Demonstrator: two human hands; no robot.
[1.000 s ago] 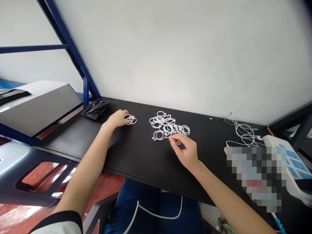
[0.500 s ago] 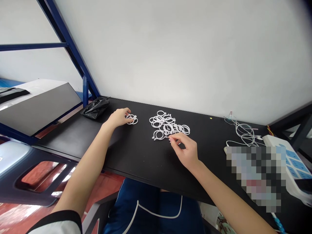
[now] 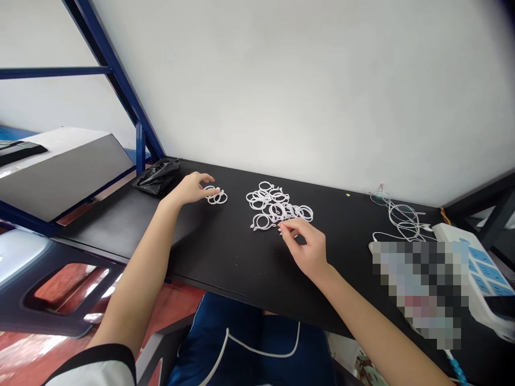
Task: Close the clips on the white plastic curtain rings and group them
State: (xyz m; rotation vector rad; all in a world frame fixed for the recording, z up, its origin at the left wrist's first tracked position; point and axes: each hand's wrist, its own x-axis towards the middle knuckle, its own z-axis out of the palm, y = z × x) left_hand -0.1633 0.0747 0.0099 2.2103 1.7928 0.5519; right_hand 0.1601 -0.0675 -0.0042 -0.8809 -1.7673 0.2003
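My left hand (image 3: 193, 188) is at the left of the desk with thumb and fingers apart, just over a small group of white curtain rings (image 3: 217, 199). The thumb overlaps the nearest ring; whether it touches is hard to tell. To the right lies a larger, tangled pile of white curtain rings (image 3: 261, 201) with small eyelets. At the near edge of this pile, my right hand (image 3: 306, 245) has its thumb and index finger pinched together on the end of one ring. The fingers hide part of that ring.
A crumpled black plastic bag (image 3: 157, 177) lies at the desk's back left corner. On the right are coiled white cables (image 3: 404, 221), a blurred-out object (image 3: 422, 295) and a white power strip (image 3: 462, 236). The black desk (image 3: 225, 252) meets a white wall (image 3: 281, 96).
My left hand has drawn slightly left and up, its fingers spreading away from the small group of rings, which stays on the desk. My right hand has barely moved.
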